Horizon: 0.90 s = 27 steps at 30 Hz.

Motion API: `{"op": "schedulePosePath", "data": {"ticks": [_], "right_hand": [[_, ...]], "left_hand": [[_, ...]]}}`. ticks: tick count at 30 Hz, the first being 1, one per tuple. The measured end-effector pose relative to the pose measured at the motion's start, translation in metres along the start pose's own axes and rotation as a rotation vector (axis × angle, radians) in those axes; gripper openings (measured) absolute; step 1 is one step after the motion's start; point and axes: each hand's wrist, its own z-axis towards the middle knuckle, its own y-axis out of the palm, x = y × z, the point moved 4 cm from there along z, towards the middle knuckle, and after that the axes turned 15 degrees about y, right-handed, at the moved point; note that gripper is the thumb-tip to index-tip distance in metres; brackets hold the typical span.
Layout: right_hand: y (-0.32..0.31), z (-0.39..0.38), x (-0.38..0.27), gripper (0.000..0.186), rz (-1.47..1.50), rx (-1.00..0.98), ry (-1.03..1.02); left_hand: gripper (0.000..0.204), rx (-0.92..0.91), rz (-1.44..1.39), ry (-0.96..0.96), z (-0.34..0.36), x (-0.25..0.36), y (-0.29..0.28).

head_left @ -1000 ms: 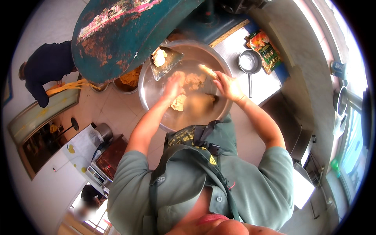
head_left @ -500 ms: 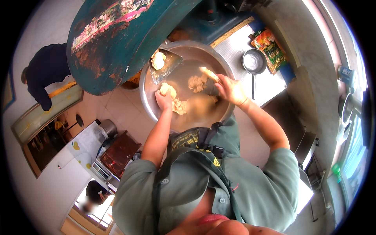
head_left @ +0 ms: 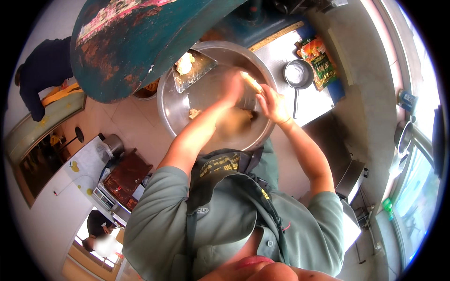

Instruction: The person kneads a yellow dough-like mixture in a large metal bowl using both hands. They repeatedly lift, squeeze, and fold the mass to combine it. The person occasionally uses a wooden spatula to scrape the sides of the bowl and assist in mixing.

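Observation:
A large steel mixing bowl (head_left: 165, 105) sits below me, with pale dough (head_left: 195, 113) in its bottom, partly hidden under my left forearm. My left hand (head_left: 231, 89) is smeared by motion inside the bowl, close to my right hand; whether it holds anything is not visible. My right hand (head_left: 273, 105), at the bowl's right side, is closed on a narrow pale piece (head_left: 251, 82) that looks like dough or something coated in it. At the bowl's far left, a lump of dough (head_left: 185, 63) sits on a flat metal plate (head_left: 202, 70).
A worn green machine head (head_left: 126, 51) overhangs the bowl's far left. On the white surface at right lie a small saucepan (head_left: 298, 74) and a colourful packet (head_left: 319, 63). One person (head_left: 44, 75) bends over a counter at far left; another (head_left: 98, 229) is at lower left.
My left hand has swept right and away from me across the bowl, and the lump it held no longer shows. My right hand keeps its hold on the pale piece. The whole view shifted slightly.

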Motion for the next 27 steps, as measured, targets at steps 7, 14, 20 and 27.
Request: {"op": "schedulePosePath", "data": {"ticks": [7,14,20,27], "right_hand": [[-0.003,0.001,-0.001,0.033,-0.06,0.017,-0.046],[-0.005,0.01,0.001,0.034,-0.051,0.031,-0.118],[-0.008,0.016,-0.003,0.032,-0.104,-0.002,-0.147],[-0.007,0.015,-0.005,0.03,-0.116,-0.009,-0.153]], "left_hand": [[0.021,-0.791,0.213,0.335,-0.087,0.091,-0.015],[0.031,-0.314,-0.292,-0.393,-0.083,0.036,-0.067],[0.048,-0.16,0.301,0.057,-0.065,-0.055,-0.104],[0.042,-0.463,0.027,-0.028,-0.113,-0.006,-0.099]]}}
